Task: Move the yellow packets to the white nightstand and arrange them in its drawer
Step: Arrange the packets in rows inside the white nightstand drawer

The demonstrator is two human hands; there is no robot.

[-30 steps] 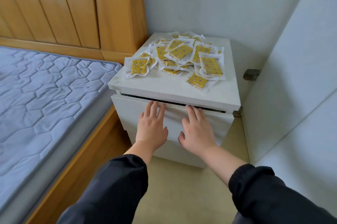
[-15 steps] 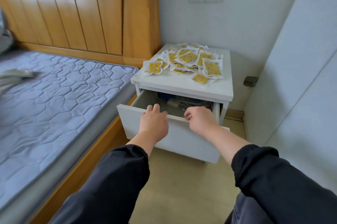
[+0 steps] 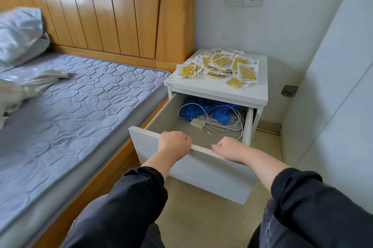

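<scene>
Several yellow packets (image 3: 224,66) lie in a loose pile on top of the white nightstand (image 3: 214,90). Its drawer (image 3: 193,171) is pulled far out toward me. My left hand (image 3: 174,143) grips the top edge of the drawer front, fingers curled over it. To its right, my right hand (image 3: 229,147) grips the same edge. Inside the drawer lie a blue cloth (image 3: 201,109), white cables (image 3: 224,122) and a small white adapter (image 3: 197,123). The drawer's front half shows bare grey floor.
A wooden bed with a grey quilted mattress (image 3: 76,110) stands close on the left, touching the nightstand. A pillow (image 3: 20,31) and crumpled fabric (image 3: 26,84) lie on it. A white wall panel (image 3: 331,106) closes the right side. Beige floor lies below the drawer.
The drawer went from nearly closed to pulled far out. Both hands shifted from lying flat on its front to gripping its top edge, and the view backed away.
</scene>
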